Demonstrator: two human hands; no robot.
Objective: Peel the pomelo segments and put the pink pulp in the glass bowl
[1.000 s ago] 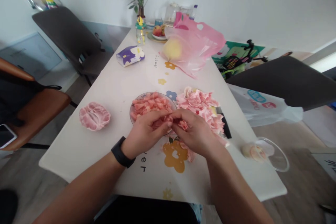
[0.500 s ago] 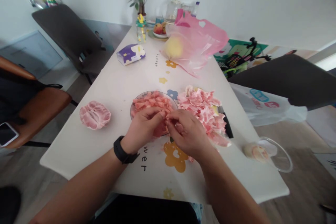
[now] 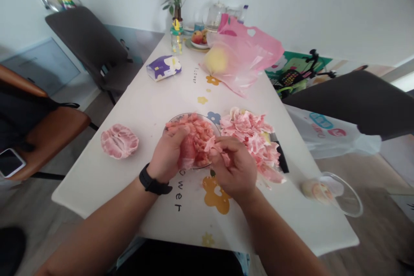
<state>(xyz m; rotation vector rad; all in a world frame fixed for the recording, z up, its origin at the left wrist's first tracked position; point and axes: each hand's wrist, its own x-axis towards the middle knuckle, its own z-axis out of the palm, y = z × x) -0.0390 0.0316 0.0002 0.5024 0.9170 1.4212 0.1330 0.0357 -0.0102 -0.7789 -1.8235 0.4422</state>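
Note:
My left hand grips a pink pomelo segment above a round plate heaped with loose pink pulp. My right hand pinches a pale strip of pomelo membrane at the segment's edge, close to my left hand. To the right of the plate lies a large pile of pink peeled membrane, touching my right hand's side. Further left, a separated cluster of pomelo segments rests on the table, apart from both hands.
The white flower-print table holds a dark-handled knife by the pile, a clear lid with fruit scraps at the right corner, a pink bag around a yellow pomelo, a tissue pack and a fruit plate. Chairs stand along both sides.
My hands have drawn slightly apart, and the left has turned up with the segment held more upright. The right now pulls at its membrane. The view has shifted a little.

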